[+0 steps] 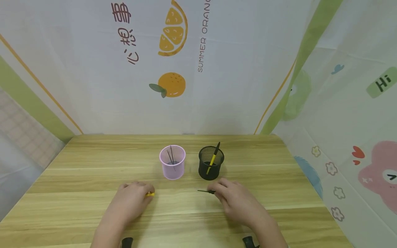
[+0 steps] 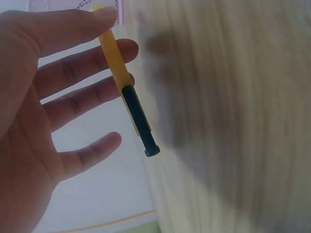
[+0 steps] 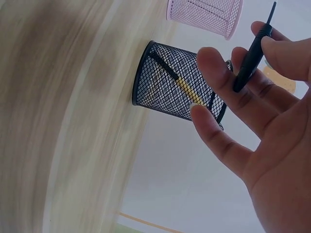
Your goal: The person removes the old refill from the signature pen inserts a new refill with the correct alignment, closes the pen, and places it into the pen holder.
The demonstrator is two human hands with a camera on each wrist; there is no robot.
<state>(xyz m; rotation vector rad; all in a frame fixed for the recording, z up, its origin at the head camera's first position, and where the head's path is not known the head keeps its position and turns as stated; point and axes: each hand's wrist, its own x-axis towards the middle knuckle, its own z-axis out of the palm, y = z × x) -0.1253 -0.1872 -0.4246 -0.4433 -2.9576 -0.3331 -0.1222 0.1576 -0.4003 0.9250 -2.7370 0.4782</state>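
A slim yellow-and-black pen (image 2: 115, 58) is pinched between the thumb and fingertips of my left hand (image 1: 132, 199), its dark end pointing away from the thumb in the left wrist view. My right hand (image 1: 237, 203) grips a small black screwdriver (image 3: 252, 58) by its handle, the thin shaft pointing left in the head view. Just beyond that hand stands a black mesh cup (image 1: 209, 174) with a yellow-and-black pen (image 1: 213, 158) leaning in it. Left of it is a pink mesh cup (image 1: 173, 172) holding thin dark rods (image 1: 171, 156).
Both cups stand on a wood-grain table (image 1: 93, 165), toward its back. A white printed cloth (image 1: 232, 86) hangs behind the table and along its sides. Two dark objects (image 1: 127, 242) show at the bottom edge, near the forearms.
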